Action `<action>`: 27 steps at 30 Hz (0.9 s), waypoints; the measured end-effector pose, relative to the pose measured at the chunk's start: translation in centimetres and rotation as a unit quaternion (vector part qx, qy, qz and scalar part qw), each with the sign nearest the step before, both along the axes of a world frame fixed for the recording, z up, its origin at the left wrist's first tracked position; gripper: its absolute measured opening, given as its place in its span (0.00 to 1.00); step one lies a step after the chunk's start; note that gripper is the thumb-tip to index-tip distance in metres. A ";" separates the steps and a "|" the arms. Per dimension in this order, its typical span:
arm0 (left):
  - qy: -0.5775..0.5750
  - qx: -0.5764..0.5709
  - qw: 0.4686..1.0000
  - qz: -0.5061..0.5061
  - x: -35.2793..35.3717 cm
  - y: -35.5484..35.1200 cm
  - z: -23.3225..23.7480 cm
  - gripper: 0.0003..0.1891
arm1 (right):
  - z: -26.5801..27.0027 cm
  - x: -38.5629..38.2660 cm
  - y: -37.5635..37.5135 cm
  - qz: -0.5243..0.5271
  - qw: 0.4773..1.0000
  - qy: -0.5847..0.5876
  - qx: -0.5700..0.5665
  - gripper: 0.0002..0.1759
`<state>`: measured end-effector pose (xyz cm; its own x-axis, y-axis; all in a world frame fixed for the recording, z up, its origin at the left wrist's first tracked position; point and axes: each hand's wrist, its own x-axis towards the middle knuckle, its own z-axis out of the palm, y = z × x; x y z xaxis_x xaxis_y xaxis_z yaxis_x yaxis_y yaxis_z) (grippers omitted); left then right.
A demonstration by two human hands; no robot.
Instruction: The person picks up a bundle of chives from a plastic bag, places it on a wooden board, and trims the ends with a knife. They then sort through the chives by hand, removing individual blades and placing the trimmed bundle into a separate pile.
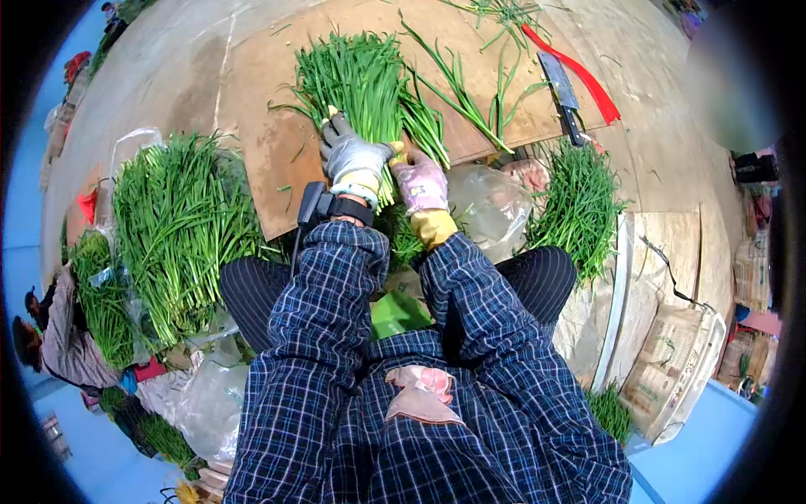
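A thick bunch of garlic chives (357,76) lies on the brown board in front of me, leaf tips pointing away. My left hand (348,155), in a grey glove with yellow fingertips, is wrapped over the left side of its stems. On the right side of the stem ends, my right hand (420,181) in a pinkish glove closes on the same bunch. Its fingertips are partly hidden among the stems. Just right of the bunch are a smaller clump of chives (426,130) and several loose stalks (457,84).
A cleaver (558,80) and a red strip (579,71) lie at the right of the board (260,143). Chive piles (180,218) stand at left and right (575,202). A clear plastic bag (487,206) is near my right knee, a crate (672,361) farther right. Another person (75,336) is at left.
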<state>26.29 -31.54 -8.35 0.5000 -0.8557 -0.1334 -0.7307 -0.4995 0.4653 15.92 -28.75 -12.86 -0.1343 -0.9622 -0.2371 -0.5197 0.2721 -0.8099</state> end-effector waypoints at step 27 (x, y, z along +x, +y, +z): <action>-0.026 0.006 0.999 0.021 -0.8 -0.1 -0.1 0.55 | 4.5 -7.1 0.4 0.080 0.957 0.268 -0.078 0.19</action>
